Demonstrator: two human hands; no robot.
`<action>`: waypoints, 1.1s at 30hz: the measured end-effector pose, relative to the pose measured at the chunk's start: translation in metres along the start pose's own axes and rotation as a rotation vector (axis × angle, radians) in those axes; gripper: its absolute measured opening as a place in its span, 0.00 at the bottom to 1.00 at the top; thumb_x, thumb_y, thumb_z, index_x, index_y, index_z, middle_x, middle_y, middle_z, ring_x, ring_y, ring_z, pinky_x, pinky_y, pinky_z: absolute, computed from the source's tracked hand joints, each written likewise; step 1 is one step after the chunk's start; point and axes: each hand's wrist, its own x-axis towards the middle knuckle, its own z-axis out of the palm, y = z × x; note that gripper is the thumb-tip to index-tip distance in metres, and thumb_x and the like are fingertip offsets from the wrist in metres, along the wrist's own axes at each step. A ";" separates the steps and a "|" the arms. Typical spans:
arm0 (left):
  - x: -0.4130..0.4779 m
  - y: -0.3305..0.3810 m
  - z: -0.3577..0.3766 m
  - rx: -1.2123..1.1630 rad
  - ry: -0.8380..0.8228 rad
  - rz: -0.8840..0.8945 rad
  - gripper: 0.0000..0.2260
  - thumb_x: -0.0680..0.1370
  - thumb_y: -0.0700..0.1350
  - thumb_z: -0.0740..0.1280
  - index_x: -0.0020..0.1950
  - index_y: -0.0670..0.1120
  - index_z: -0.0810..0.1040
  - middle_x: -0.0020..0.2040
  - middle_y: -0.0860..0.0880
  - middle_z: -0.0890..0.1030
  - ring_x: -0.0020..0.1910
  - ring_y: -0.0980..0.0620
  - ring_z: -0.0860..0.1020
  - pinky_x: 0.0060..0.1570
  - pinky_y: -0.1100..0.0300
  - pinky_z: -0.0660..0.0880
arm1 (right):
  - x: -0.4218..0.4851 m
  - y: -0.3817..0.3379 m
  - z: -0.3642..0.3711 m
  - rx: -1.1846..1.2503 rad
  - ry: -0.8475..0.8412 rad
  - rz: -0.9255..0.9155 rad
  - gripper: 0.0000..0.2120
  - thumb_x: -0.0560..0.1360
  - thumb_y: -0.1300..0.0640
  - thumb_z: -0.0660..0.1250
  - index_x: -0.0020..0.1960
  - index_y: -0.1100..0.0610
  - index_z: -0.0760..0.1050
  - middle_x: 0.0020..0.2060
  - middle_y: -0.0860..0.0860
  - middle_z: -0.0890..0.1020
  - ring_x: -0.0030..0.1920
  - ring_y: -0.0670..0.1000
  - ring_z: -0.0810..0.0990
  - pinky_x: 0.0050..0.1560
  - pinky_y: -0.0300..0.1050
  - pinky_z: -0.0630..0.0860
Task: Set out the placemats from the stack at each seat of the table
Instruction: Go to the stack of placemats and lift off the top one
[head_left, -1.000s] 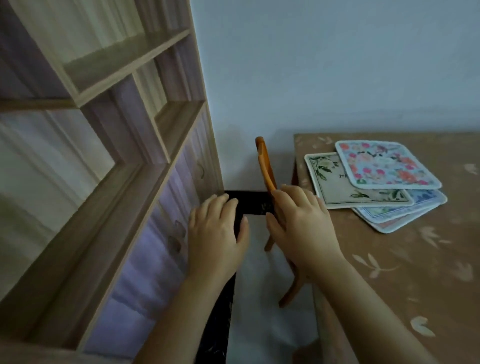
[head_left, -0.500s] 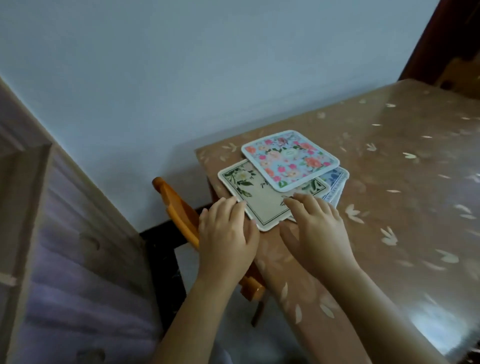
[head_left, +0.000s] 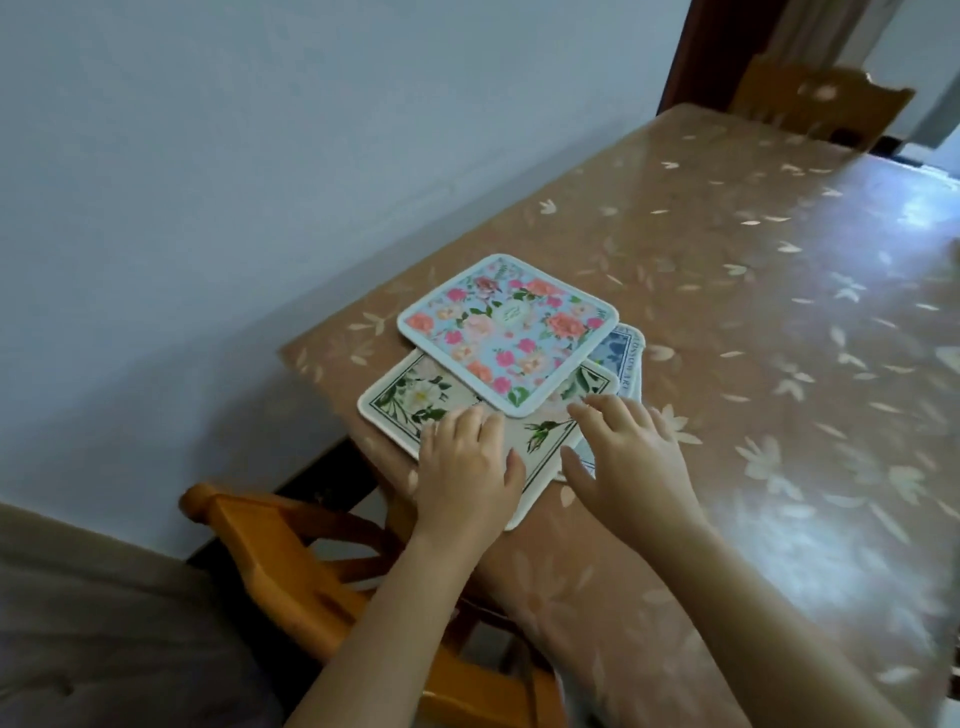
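Observation:
A loose stack of square placemats lies at the near left corner of the brown table (head_left: 727, 322). On top is a light-blue mat with pink flowers (head_left: 506, 332). Under it lies a cream mat with white flowers and green leaves (head_left: 415, 397), and a blue-patterned mat (head_left: 626, 356) peeks out on the right. My left hand (head_left: 467, 467) rests flat on the near corner of the cream mat, fingers apart. My right hand (head_left: 628, 457) hovers over the stack's right near edge, fingers spread, holding nothing.
An orange wooden chair (head_left: 291, 561) stands at the table's left end, below my left arm. A second wooden chair (head_left: 821, 104) stands at the far end. A pale wall runs along the table's far side. A grey cabinet surface (head_left: 93, 613) is at the lower left.
The view has swung from the shelf and chair back to the table. Both hands moved from the chair back onto the stack; the left now lies on the cream mat.

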 end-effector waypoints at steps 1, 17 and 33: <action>0.010 -0.002 0.008 0.011 -0.009 0.007 0.16 0.72 0.43 0.67 0.57 0.38 0.75 0.58 0.39 0.78 0.60 0.40 0.72 0.61 0.40 0.67 | 0.009 0.005 0.005 0.000 -0.007 0.001 0.18 0.71 0.54 0.68 0.58 0.60 0.74 0.56 0.57 0.78 0.58 0.59 0.74 0.59 0.57 0.67; 0.100 -0.033 0.130 0.006 -0.174 -0.019 0.17 0.75 0.46 0.64 0.62 0.40 0.72 0.64 0.40 0.74 0.67 0.41 0.66 0.65 0.43 0.60 | 0.118 0.079 0.113 0.036 -0.231 -0.176 0.22 0.73 0.52 0.65 0.65 0.57 0.69 0.62 0.56 0.74 0.65 0.57 0.68 0.65 0.55 0.61; 0.098 -0.051 0.181 -0.109 -0.175 -0.034 0.18 0.71 0.44 0.70 0.59 0.42 0.75 0.64 0.41 0.74 0.67 0.42 0.67 0.62 0.41 0.67 | 0.145 0.105 0.168 0.201 -0.105 -0.298 0.19 0.65 0.54 0.75 0.52 0.62 0.79 0.52 0.59 0.81 0.56 0.60 0.78 0.56 0.58 0.74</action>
